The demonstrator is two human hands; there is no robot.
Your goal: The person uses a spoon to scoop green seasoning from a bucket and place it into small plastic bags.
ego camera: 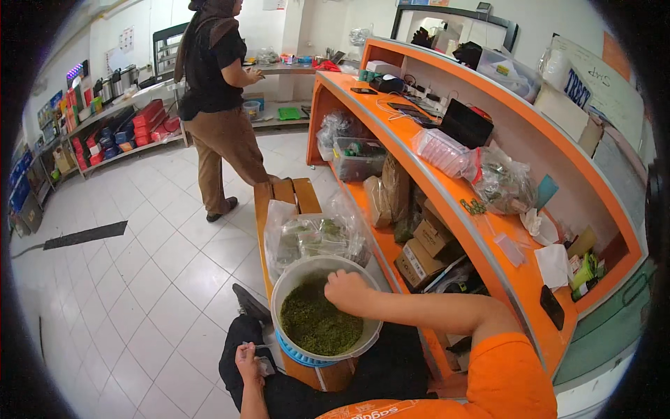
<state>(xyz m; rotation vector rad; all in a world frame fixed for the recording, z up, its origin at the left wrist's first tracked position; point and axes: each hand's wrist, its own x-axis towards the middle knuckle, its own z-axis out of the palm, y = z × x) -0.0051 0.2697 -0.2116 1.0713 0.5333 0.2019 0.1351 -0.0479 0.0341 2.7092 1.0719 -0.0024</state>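
Observation:
A whitish plastic tub (372,335) with a blue lower part stands on a wooden bench (345,374) between my legs. It holds crumbled green herb-like flakes (322,319). My right hand (346,291) reaches over the tub's right side, fingers curled down toward the flakes; whether anything is pinched in them is hidden. Beside the tub's lower left, above my thigh, my left hand (248,362) grips a small clear plastic bag (266,365). Just beyond the tub lies a large clear bag (277,235) full of small filled packets (322,235).
An orange curved counter (460,209) runs along the right, bearing a laptop (466,123), a phone (551,308) and a stuffed plastic bag (505,180). Cardboard boxes (419,262) fill its lower shelf. Another person (217,78) stands beyond the bench. Shelves (131,149) line the left wall.

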